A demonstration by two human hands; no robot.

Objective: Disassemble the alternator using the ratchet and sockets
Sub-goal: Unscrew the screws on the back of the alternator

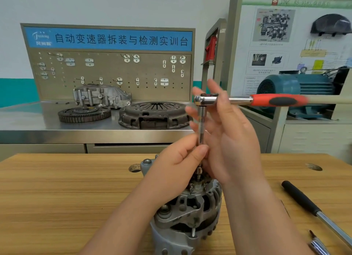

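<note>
Between the hands: left hand (pixel 177 167) pinches the extension (pixel 201 132) seated on an alternator (pixel 190 216) fastener; right hand (pixel 232 136), fingers straight, steadies the ratchet (pixel 242 100). Housing apparently unsplit; disassembly early.

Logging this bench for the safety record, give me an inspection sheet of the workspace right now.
surface: wooden table, two round holes.
job's things: alternator standing on end; ratchet on extension bar, socket at alternator's top.
clutter: black-handled tool, smaller tool at right.
hands: left hand pinches the extension bar; right hand open beside it.
cables: nothing seen.
surroundings: steel bench with clutch pressure plate, flywheel; electric motor.
</note>
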